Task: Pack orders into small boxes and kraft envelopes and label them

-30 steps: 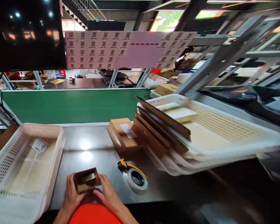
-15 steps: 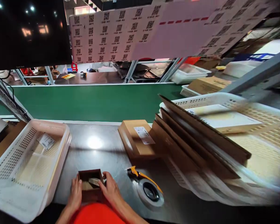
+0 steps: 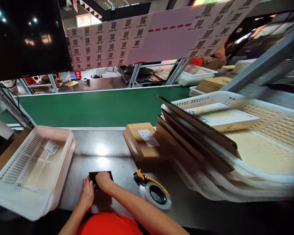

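I can see a small brown box [image 3: 103, 199] at the near side of the shiny desk [image 3: 85, 142], right in front of the person's red shirt [image 3: 110, 224]. The left hand [image 3: 87, 193] touches the left side of the box, but I can't tell if its grip is squeezing. The right hand [image 3: 104, 180] is bent down into the open top. Its fingers are hidden, so I can't tell if that grip has anything. To the right of the box sits a tape cutter [image 3: 159, 195] with a yellow handle. Behind that is a bigger brown box [image 3: 140, 141] with a white sticker [image 3: 149, 137]. A white basket [image 3: 36, 202] stands on the left, and a green belt [image 3: 100, 109] runs behind the desk.
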### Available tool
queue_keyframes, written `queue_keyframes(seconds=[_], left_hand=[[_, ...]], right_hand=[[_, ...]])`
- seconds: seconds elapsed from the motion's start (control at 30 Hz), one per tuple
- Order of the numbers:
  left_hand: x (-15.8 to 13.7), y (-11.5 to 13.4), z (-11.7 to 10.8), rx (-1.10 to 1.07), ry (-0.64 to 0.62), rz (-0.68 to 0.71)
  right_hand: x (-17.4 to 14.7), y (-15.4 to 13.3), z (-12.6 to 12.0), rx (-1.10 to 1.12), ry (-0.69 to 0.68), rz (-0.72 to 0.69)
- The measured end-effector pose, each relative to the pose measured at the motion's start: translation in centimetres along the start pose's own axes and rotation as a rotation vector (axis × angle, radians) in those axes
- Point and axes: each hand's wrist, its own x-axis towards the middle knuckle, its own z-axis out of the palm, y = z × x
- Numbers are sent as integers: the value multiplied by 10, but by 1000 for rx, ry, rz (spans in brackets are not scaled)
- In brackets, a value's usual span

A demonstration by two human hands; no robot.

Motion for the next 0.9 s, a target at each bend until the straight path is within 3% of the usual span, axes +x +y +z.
queue_keyframes(seconds=[0.2,0.37,0.43,0.53,0.6,0.67,0.73,0.83,0.9], left_hand=[[-2,6,-2,-73,27,116],[-7,6,7,-42,29,165],[-4,6,13,4,76,167],[2,5,20,71,270,205],[4,6,22,133,338,296],[6,11,21,256,279,441],[7,21,19,440,179,593],[15,37,17,696,34,742],[25,44,16,757,6,833]], right_hand=[[-13,11,-11,-27,-124,-7],[-49,20,-11,64,-46,-29],[-70,22,3,144,107,-17],[-101,27,44,372,537,180],[-114,31,73,516,704,276],[-118,33,91,556,660,240],[-114,34,94,506,551,176],[-98,39,77,433,439,117],[-87,47,64,447,436,69]])
